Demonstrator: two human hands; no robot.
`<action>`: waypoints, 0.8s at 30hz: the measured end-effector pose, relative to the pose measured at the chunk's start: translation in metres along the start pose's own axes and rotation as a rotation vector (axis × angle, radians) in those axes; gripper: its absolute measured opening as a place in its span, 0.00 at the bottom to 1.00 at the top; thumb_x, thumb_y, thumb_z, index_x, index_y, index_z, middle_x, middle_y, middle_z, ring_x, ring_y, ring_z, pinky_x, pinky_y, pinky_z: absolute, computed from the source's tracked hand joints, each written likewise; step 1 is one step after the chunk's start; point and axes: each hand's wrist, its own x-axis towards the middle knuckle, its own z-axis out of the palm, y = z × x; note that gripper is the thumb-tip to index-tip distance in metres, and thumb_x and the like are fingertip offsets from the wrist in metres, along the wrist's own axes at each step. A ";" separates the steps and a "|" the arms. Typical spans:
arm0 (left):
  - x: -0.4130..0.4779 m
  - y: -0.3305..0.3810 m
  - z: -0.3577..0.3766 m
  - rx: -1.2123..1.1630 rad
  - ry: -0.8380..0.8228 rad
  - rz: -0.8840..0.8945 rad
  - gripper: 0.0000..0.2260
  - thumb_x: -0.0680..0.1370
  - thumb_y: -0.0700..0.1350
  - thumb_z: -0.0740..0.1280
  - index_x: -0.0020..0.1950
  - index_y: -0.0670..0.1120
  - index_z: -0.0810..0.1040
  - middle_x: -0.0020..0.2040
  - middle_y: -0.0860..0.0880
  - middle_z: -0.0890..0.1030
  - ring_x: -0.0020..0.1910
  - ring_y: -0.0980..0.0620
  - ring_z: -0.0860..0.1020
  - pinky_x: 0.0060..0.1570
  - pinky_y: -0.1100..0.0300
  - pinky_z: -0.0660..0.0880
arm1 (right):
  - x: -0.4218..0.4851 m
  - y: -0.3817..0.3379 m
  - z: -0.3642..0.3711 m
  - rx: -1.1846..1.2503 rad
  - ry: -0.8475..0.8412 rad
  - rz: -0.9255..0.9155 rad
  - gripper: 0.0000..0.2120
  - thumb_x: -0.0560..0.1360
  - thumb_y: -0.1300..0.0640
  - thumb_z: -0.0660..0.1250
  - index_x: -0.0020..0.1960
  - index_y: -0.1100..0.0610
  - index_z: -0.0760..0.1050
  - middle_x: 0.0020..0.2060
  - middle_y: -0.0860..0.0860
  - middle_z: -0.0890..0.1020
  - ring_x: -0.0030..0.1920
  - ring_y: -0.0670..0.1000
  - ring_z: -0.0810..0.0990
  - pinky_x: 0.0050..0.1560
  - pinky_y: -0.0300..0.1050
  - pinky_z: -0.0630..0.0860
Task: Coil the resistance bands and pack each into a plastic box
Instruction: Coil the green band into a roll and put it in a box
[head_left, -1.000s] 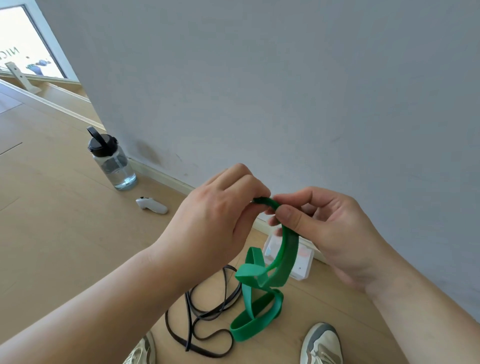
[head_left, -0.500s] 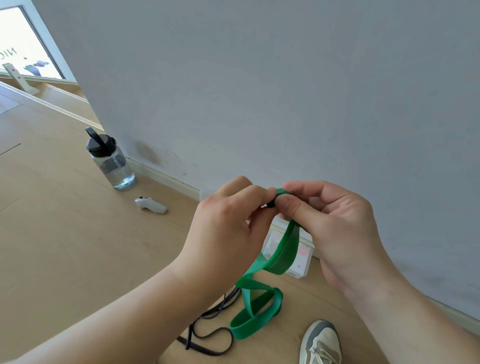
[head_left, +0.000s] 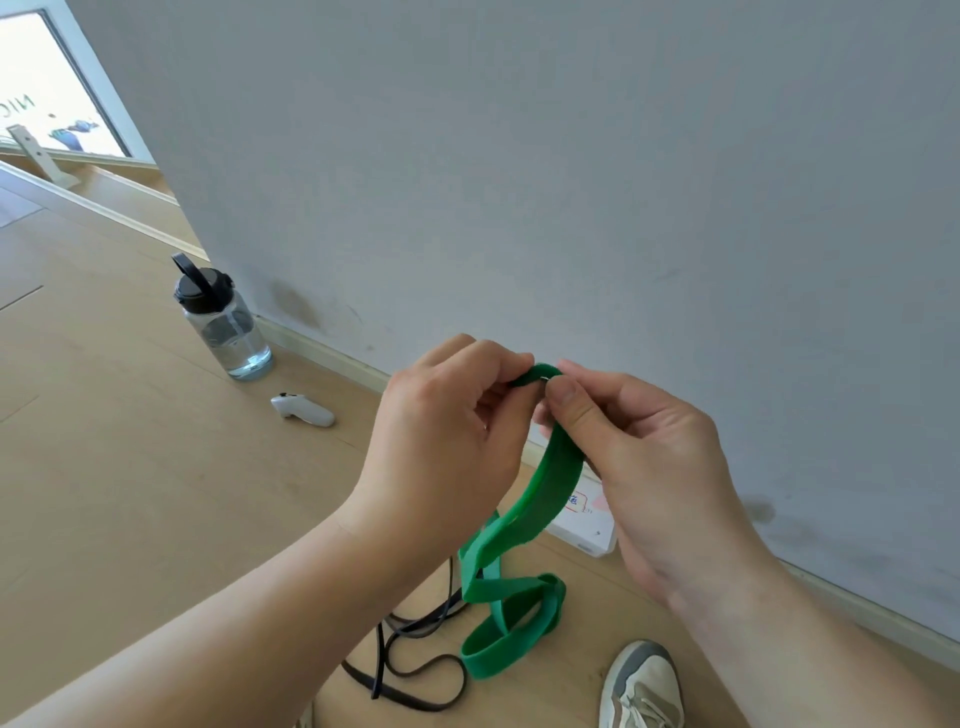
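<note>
**Green band: top fold now pinched tighter**

Since a second ago both hands have closed together. Left hand (head_left: 447, 441) and right hand (head_left: 639, 447) fingers grip the green resistance band (head_left: 550, 478) top; its tail loops on the floor beside a black band (head_left: 410, 670). Plastic box (head_left: 584, 519) behind, partly hidden. Water bottle (head_left: 223, 317) well apart.

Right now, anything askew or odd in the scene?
Nothing damaged or spilled. The green band is twisted where it hangs from both hands, left and right, which pinch its top end. The black band lies in a loose tangle on the floor. The bottle stands upright.
</note>
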 end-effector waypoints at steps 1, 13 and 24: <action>-0.002 0.001 0.001 -0.026 0.002 -0.028 0.02 0.77 0.39 0.76 0.48 0.41 0.87 0.39 0.50 0.83 0.34 0.55 0.83 0.36 0.55 0.81 | -0.001 0.002 0.002 -0.010 0.012 -0.001 0.07 0.72 0.56 0.76 0.49 0.52 0.88 0.43 0.52 0.90 0.50 0.51 0.88 0.63 0.52 0.81; -0.013 0.003 0.001 -0.107 -0.147 -0.132 0.12 0.79 0.34 0.71 0.60 0.45 0.86 0.45 0.53 0.83 0.43 0.55 0.84 0.43 0.55 0.83 | -0.002 0.008 0.006 -0.047 0.050 -0.004 0.04 0.76 0.55 0.75 0.49 0.52 0.89 0.45 0.50 0.90 0.51 0.50 0.89 0.58 0.51 0.83; 0.002 -0.014 -0.015 0.084 -0.159 0.139 0.03 0.77 0.39 0.73 0.46 0.41 0.86 0.36 0.48 0.81 0.34 0.49 0.80 0.33 0.51 0.77 | -0.003 0.004 0.000 -0.162 -0.083 -0.044 0.11 0.77 0.63 0.74 0.56 0.52 0.86 0.46 0.49 0.90 0.50 0.49 0.89 0.60 0.51 0.83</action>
